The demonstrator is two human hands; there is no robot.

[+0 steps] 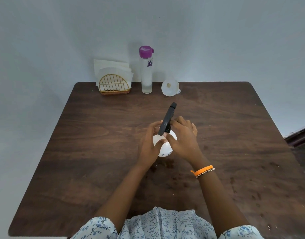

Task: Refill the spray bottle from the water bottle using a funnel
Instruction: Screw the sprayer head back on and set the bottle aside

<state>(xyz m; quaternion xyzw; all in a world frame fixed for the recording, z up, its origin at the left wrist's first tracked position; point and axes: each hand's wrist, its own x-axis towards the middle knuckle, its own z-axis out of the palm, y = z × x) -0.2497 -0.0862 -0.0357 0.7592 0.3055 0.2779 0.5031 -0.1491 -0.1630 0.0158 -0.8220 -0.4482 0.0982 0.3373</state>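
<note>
Mid-table stands the white spray bottle [163, 144] — likely light, smooth and tippy — its round body steadied by the left hand [150, 144] while the right hand [182, 137] grasps the collar under the black trigger head [168, 118], the 1 sensible hold for unscrewing.

A white spray bottle [163, 147] with a black trigger head [167, 118] stands mid-tabletop [96, 135]. The left hand [150, 144] wraps its body; the right hand [182, 138] closes around the neck. At the far edge stand a napkin holder [112, 86], a purple-capped water bottle [146, 73] and a white funnel [170, 87].
</note>
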